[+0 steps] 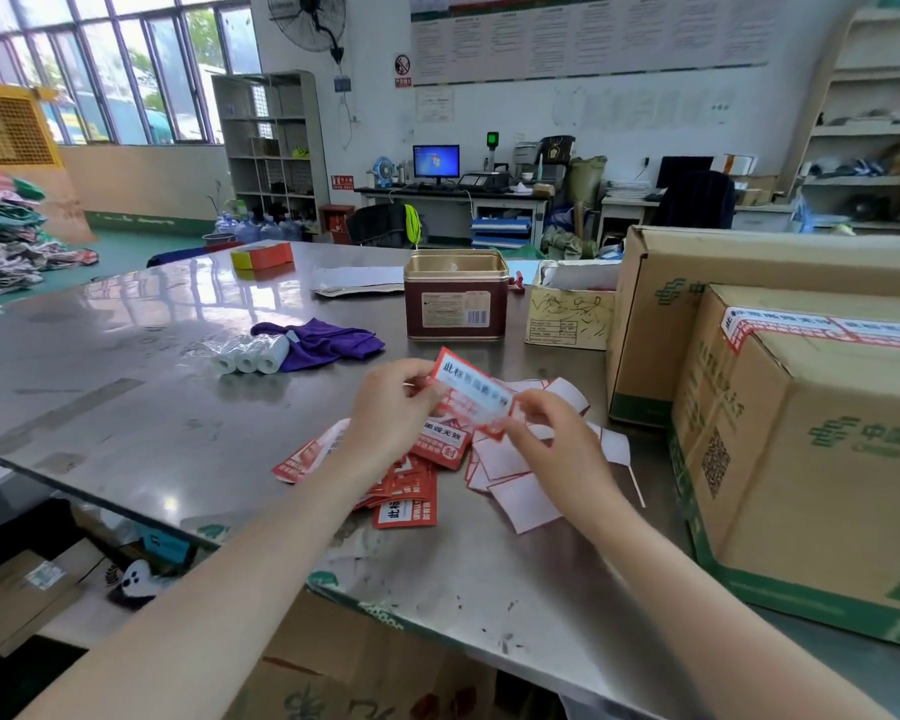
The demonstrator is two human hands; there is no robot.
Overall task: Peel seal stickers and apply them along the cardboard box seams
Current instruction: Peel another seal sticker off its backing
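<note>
Both hands hold one seal sticker (471, 394) in the air above the steel table (126, 387), at the middle of the view. The left hand (393, 407) pinches its upper-left end, thumb and fingertips clamped on the red border; the right hand (546, 433) pinches the lower-right corner, fingertips drawn together on the edge. That two-ended grip looks meant to keep the strip taut while a corner is worked free from its backing, so peeling seems to be the step in hand.

Directly under the hands lies a loose heap of unpeeled stickers (411, 485), red with white lettering, and toward 3 o'clock of it a scatter of blank white backings (520, 491), probably dropped within easy reach.

At 3 o'clock stands the cardboard box (801, 459), close enough to take the sticker without a long carry. A strip of sticker (822, 324) already runs along its top seam, at 1 o'clock. Green print and a QR code mark its side; the characters read "中国" before the frame cuts them.

On the held sticker I read "此标"; the rest is blurred. One sticker in the heap shows "撕毁无效".

At 12 o'clock sits an open tin (455, 298) with a barcode label, its text too small to read.
</note>
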